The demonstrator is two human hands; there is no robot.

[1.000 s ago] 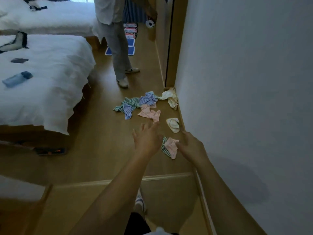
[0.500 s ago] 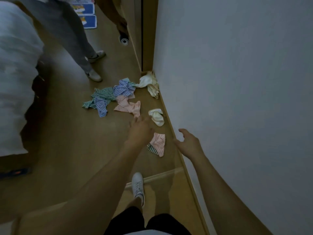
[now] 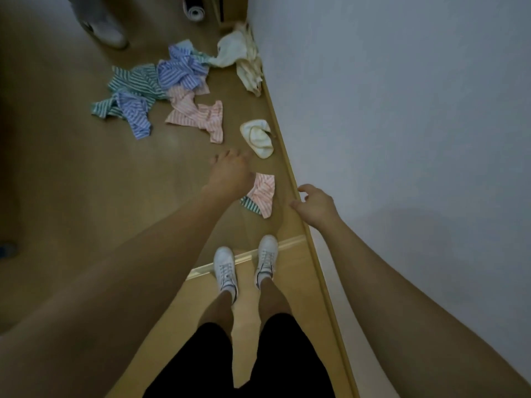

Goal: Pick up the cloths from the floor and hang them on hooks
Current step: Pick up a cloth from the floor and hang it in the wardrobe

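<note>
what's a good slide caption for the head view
Both hands, left and right, reach down toward a pink striped cloth on the wooden floor beside the wall.

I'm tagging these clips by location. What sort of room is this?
Probably a bedroom or hotel-room passage, though no furniture shows: a wood floor with skirting board beside a plain wall, and striped cloths scattered on it.

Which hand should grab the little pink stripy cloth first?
Probably the left hand: it hovers open right beside the pink striped cloth, partly over it. The right hand is further off, over the baseboard.
</note>
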